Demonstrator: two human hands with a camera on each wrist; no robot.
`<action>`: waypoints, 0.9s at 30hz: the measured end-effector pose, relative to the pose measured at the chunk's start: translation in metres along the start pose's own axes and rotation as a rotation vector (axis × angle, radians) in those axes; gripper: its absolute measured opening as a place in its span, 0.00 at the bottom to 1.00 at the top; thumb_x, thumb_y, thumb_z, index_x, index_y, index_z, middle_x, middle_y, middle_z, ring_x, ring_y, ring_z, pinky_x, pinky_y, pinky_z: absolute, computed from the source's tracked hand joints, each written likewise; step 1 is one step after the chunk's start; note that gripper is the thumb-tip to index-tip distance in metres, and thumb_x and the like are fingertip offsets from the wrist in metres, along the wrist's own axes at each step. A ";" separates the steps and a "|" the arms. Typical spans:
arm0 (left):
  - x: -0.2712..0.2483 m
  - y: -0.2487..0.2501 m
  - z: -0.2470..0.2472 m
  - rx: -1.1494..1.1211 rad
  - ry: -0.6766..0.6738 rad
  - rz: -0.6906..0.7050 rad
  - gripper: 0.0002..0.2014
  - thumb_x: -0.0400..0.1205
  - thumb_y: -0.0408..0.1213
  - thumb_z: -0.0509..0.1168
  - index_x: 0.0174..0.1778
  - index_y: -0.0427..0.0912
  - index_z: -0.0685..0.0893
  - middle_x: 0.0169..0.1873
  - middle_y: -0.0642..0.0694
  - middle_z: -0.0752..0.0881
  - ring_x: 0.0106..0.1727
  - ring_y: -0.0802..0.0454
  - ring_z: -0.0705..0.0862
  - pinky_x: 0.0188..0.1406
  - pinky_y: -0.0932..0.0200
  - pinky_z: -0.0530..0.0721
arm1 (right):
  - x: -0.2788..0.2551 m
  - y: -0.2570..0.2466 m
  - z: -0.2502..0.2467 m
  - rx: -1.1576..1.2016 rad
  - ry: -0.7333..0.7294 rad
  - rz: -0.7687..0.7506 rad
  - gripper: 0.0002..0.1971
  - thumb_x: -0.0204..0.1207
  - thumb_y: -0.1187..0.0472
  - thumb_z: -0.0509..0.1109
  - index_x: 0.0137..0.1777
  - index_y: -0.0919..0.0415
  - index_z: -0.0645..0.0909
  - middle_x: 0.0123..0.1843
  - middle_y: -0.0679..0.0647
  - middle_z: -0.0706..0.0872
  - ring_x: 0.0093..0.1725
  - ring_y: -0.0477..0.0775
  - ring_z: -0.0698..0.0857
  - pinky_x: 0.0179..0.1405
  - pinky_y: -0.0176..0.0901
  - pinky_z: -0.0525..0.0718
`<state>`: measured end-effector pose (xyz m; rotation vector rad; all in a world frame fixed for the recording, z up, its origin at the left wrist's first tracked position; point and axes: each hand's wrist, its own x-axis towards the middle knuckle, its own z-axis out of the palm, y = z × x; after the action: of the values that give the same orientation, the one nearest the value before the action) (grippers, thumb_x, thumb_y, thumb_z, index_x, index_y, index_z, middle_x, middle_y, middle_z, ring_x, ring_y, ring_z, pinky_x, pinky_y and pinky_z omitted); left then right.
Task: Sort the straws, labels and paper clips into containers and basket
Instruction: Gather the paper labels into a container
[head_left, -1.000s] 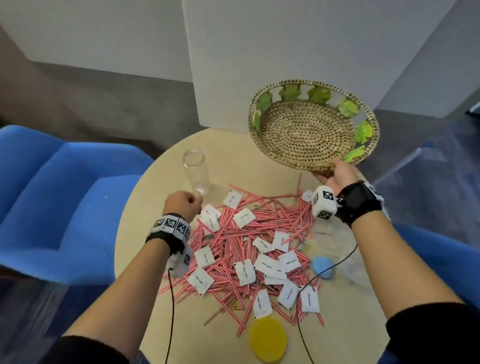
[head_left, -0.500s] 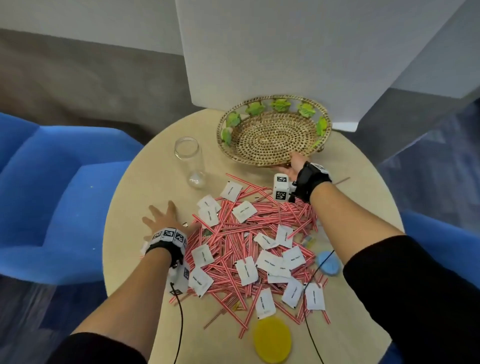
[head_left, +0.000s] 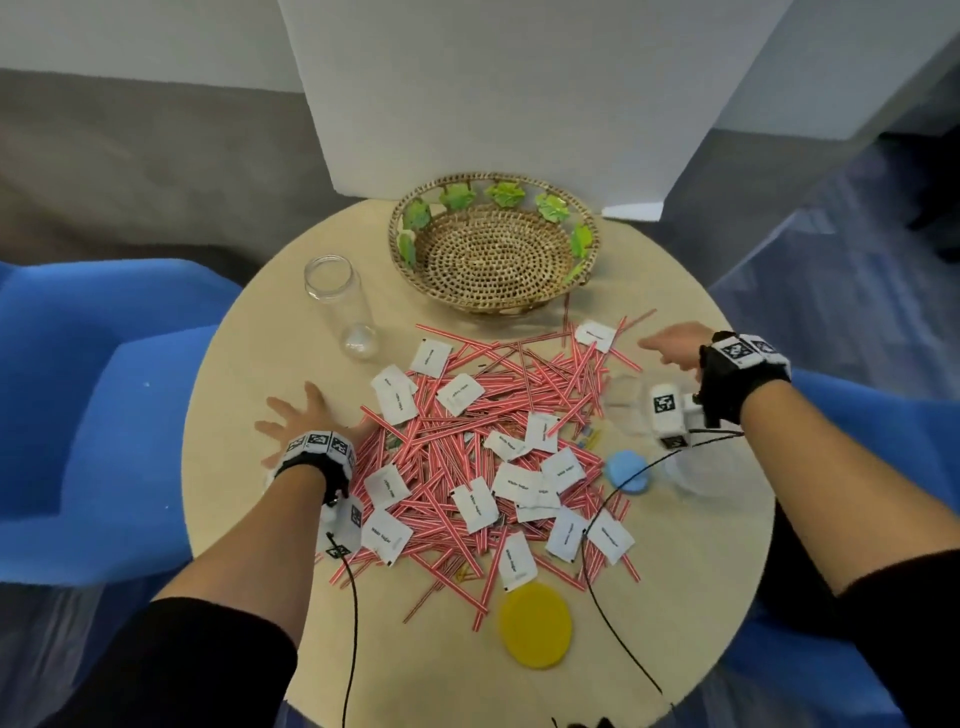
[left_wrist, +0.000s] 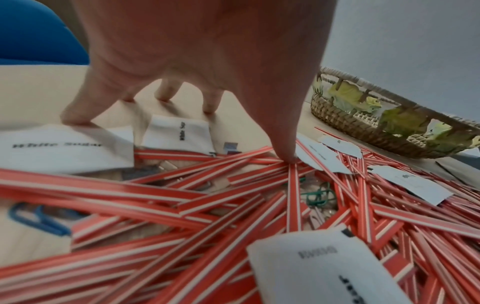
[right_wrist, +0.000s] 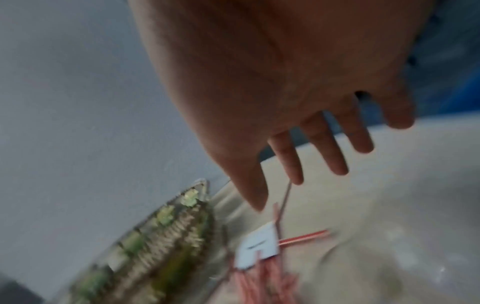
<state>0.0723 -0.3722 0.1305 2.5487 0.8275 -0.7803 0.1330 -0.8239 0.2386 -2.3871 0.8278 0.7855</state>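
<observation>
A heap of red-and-white straws (head_left: 498, 431) covers the middle of the round table, with several white labels (head_left: 457, 394) scattered on it. Paper clips lie under the straws: a blue paper clip (left_wrist: 36, 218) and a green paper clip (left_wrist: 318, 197). The woven basket (head_left: 582, 270) with green leaves stands empty at the back. My left hand (head_left: 301, 415) lies spread at the heap's left edge, its thumb (left_wrist: 285, 152) pressing on straws. My right hand (head_left: 662, 345) hovers open, holding nothing, right of the heap beside a label (right_wrist: 259, 244).
A clear glass jar (head_left: 337, 301) stands left of the basket. Clear plastic containers (head_left: 626, 397) sit under my right wrist. A blue lid (head_left: 626, 470) and a yellow lid (head_left: 535, 631) lie near the heap. Blue chairs (head_left: 93, 395) flank the table (head_left: 675, 597).
The basket came down from the air onto the back of the table, and my right hand let go and moved right. My left hand left the jar and spread out beside the heap.
</observation>
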 end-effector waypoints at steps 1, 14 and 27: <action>0.001 -0.001 -0.001 0.008 -0.012 0.000 0.62 0.63 0.76 0.70 0.87 0.58 0.44 0.86 0.36 0.38 0.84 0.22 0.39 0.72 0.14 0.61 | 0.000 0.020 0.000 -0.203 0.039 0.009 0.38 0.76 0.33 0.66 0.75 0.63 0.75 0.74 0.63 0.80 0.69 0.67 0.79 0.69 0.54 0.76; -0.010 0.002 -0.036 -0.068 -0.019 -0.022 0.52 0.75 0.53 0.77 0.88 0.46 0.51 0.82 0.32 0.61 0.81 0.28 0.64 0.77 0.32 0.69 | -0.072 0.089 0.049 -0.249 0.151 0.081 0.43 0.70 0.49 0.79 0.80 0.55 0.60 0.76 0.70 0.67 0.70 0.74 0.74 0.65 0.59 0.78; -0.158 0.086 -0.045 -1.038 -0.552 0.610 0.22 0.86 0.58 0.61 0.71 0.51 0.77 0.62 0.35 0.84 0.54 0.38 0.90 0.49 0.37 0.91 | -0.184 -0.066 0.080 0.055 0.175 -0.881 0.52 0.51 0.28 0.72 0.75 0.54 0.70 0.64 0.49 0.80 0.63 0.53 0.78 0.64 0.50 0.78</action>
<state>0.0368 -0.4849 0.2735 1.4065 0.1399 -0.5680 0.0292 -0.6583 0.3185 -2.4312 -0.1839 0.1884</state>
